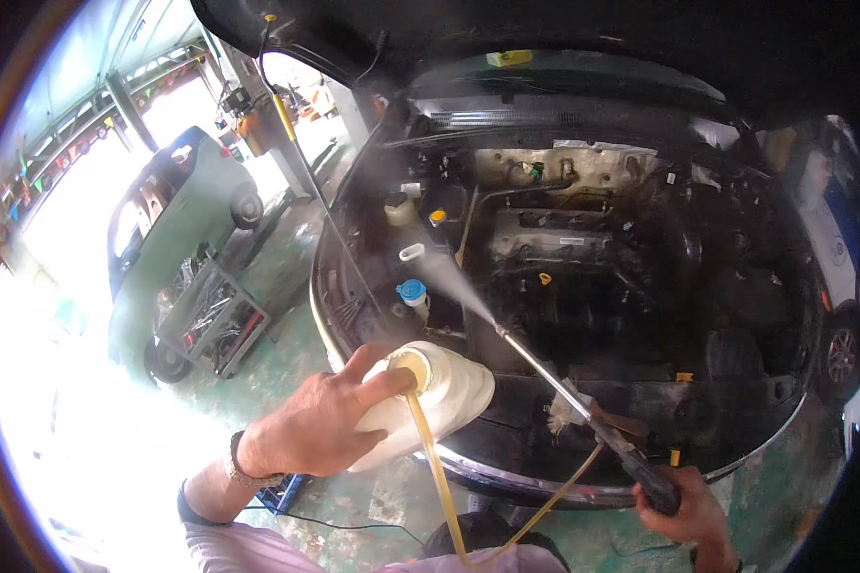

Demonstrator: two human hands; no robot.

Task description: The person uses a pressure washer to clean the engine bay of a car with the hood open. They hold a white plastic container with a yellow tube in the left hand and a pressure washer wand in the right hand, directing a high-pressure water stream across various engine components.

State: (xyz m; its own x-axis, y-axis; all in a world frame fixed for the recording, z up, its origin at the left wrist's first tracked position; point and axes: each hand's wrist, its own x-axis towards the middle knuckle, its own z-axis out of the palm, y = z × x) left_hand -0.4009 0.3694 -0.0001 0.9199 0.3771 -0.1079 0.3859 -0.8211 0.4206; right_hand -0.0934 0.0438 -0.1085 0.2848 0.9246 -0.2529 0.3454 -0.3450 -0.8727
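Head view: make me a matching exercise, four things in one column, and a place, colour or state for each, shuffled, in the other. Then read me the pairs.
Column one:
1. Jug
2. Spray wand
3. Hose
4. Car hood

Column two:
A. Raised above the engine bay
B. White, gripped by the left hand
C. Held in the right hand
D. Yellowish, reaching the jug's mouth

Pairs: 1-B; 2-C; 3-D; 4-A

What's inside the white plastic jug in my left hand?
A yellowish hose goes into the white plastic jug; the jug covers the hose's inner end and any liquid.
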